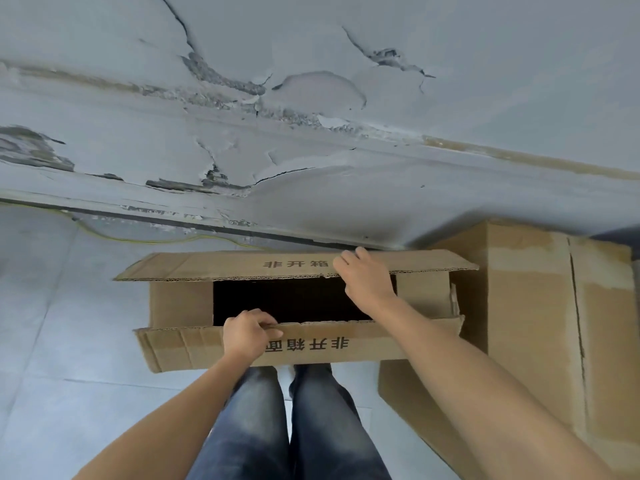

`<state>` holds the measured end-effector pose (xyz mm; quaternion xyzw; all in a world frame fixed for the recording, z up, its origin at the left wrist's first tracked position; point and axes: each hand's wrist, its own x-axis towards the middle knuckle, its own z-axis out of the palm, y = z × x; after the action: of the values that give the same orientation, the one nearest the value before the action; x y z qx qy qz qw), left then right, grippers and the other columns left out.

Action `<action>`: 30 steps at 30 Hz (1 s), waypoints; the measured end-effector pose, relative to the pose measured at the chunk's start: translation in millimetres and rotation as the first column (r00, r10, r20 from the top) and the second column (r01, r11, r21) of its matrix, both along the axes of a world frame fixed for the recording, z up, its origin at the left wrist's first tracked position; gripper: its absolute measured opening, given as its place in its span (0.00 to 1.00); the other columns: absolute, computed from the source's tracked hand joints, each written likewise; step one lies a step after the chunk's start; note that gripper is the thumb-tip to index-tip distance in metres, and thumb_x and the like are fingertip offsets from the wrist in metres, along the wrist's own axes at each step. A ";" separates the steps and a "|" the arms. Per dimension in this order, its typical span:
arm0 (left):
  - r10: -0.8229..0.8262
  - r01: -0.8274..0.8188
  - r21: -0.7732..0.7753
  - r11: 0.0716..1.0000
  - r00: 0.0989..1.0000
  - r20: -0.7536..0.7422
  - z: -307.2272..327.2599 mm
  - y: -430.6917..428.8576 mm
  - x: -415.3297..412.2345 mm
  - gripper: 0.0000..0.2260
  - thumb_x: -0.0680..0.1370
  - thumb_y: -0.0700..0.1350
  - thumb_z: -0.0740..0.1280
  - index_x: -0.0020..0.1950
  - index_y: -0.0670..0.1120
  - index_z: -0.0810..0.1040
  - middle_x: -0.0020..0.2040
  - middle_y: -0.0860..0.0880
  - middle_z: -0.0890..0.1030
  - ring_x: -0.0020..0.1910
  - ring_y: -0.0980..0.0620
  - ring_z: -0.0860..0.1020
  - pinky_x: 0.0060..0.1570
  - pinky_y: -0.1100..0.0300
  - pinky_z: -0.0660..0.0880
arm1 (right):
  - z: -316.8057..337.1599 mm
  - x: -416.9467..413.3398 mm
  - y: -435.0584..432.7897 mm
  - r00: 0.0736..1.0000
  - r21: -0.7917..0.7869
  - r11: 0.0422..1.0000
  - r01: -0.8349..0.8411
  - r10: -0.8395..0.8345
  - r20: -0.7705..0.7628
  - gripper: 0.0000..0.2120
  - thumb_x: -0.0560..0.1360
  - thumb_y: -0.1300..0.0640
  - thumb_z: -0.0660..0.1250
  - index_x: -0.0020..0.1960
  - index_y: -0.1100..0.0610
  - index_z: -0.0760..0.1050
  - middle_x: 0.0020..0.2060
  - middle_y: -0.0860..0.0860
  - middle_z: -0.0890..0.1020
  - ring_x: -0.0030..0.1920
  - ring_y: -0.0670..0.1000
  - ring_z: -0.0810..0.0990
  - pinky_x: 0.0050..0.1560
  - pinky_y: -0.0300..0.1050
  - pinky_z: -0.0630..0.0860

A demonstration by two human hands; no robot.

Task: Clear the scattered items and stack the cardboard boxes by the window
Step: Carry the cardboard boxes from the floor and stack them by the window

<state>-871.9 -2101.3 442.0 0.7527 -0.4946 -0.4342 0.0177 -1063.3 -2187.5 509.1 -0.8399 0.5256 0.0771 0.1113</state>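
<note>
Because the two long flaps of the open box (pixel 180 303) stand spread apart, each hand takes one of them, a hold that suits folding the top shut before the box is lifted or stacked. The left hand (pixel 247 336) grips the near flap (pixel 363 344), its fingers curled over the raw corrugated edge. The right hand (pixel 365 284) reaches across the dark opening to the far flap (pixel 207 266); its fingers lie bent over the top face, and the thumb is hidden, so a pinch is judged likely but not confirmed. The open box rests on the tiled floor (pixel 69 323), just in front of the person's legs and close to the peeling wall (pixel 311 150). It is plain brown corrugated board with black printed characters on both long flaps, creased and frayed along the edges; its interior shows only as shadow. A tall box (pixel 530 306), taped shut, stands immediately to its right. No window is visible.
</note>
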 end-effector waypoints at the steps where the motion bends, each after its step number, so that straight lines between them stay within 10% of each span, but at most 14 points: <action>1: 0.009 -0.009 -0.004 1.000 1.000 0.003 -2.4 -5.1 -7.2 0.09 0.72 0.47 0.73 0.50 0.45 0.83 0.48 0.52 0.81 0.52 0.52 0.77 0.56 0.60 0.67 | -1.0 -6.9 -4.4 1.000 -0.016 1.000 -0.007 0.007 0.024 0.17 0.53 0.72 0.78 0.37 0.62 0.76 0.34 0.54 0.79 0.34 0.55 0.77 0.30 0.39 0.63; 4: -0.001 0.001 -0.040 0.999 1.000 0.021 -6.7 -23.4 -25.9 0.10 0.72 0.46 0.73 0.51 0.44 0.83 0.51 0.49 0.82 0.56 0.50 0.74 0.61 0.57 0.65 | -7.1 -26.9 -21.0 0.998 0.019 0.999 -0.045 0.046 -0.047 0.11 0.68 0.70 0.70 0.50 0.63 0.76 0.46 0.56 0.79 0.47 0.58 0.76 0.40 0.46 0.69; 10: -0.083 0.102 -0.178 0.979 0.991 0.109 -21.5 -62.7 -40.1 0.11 0.73 0.46 0.71 0.54 0.44 0.82 0.54 0.47 0.82 0.56 0.48 0.74 0.58 0.57 0.63 | -22.3 -52.7 -39.8 0.998 0.002 0.999 -0.046 0.046 -0.032 0.18 0.53 0.71 0.78 0.38 0.61 0.77 0.34 0.55 0.80 0.35 0.55 0.77 0.29 0.42 0.70; 13: -0.228 0.254 -0.165 0.953 0.960 0.160 -33.7 -71.7 -49.2 0.11 0.76 0.48 0.68 0.56 0.47 0.82 0.55 0.50 0.81 0.56 0.48 0.72 0.56 0.59 0.59 | -37.8 -66.9 -44.5 0.992 0.062 0.998 -0.014 0.021 -0.122 0.14 0.73 0.66 0.65 0.57 0.59 0.72 0.53 0.54 0.77 0.54 0.53 0.74 0.44 0.42 0.69; 18: -0.206 0.345 -0.307 0.887 0.890 0.406 -60.6 -67.1 -61.1 0.06 0.67 0.45 0.77 0.42 0.51 0.84 0.42 0.52 0.82 0.47 0.44 0.76 0.55 0.55 0.65 | -69.9 -80.3 -44.7 0.967 0.230 0.970 0.081 -0.020 -0.255 0.16 0.77 0.65 0.60 0.64 0.59 0.69 0.60 0.54 0.74 0.60 0.54 0.71 0.51 0.43 0.71; 21: 0.061 -0.029 -0.096 0.995 0.937 0.344 -66.0 -51.8 -77.1 0.24 0.77 0.48 0.65 0.72 0.51 0.65 0.73 0.41 0.62 0.73 0.40 0.55 0.70 0.48 0.52 | -94.0 -79.9 -24.4 0.969 0.374 0.910 0.176 -0.093 -0.230 0.25 0.78 0.61 0.59 0.74 0.55 0.56 0.65 0.56 0.71 0.64 0.56 0.70 0.61 0.48 0.70; 23: 0.140 -0.153 0.019 0.988 0.944 0.298 -70.0 -44.2 -81.8 0.37 0.77 0.51 0.65 0.77 0.52 0.44 0.77 0.40 0.43 0.76 0.39 0.43 0.73 0.44 0.49 | -110.3 -79.3 -0.7 0.957 0.470 0.845 0.255 -0.151 -0.248 0.29 0.81 0.53 0.55 0.77 0.51 0.44 0.72 0.58 0.60 0.71 0.60 0.61 0.68 0.54 0.64; 30: -0.225 0.194 0.321 0.927 0.972 0.062 -101.8 -37.4 -52.7 0.38 0.77 0.55 0.63 0.77 0.53 0.41 0.77 0.45 0.35 0.76 0.42 0.45 0.71 0.46 0.58 | -143.4 -75.6 41.6 0.894 0.477 0.784 0.397 -0.212 -0.396 0.35 0.79 0.56 0.56 0.76 0.51 0.34 0.75 0.61 0.39 0.74 0.65 0.41 0.72 0.60 0.52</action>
<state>-924.6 -2138.7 340.2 0.7093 -0.4973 -0.4689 -0.1722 -1138.8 -2145.9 365.7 -0.6513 0.6225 0.3398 0.2698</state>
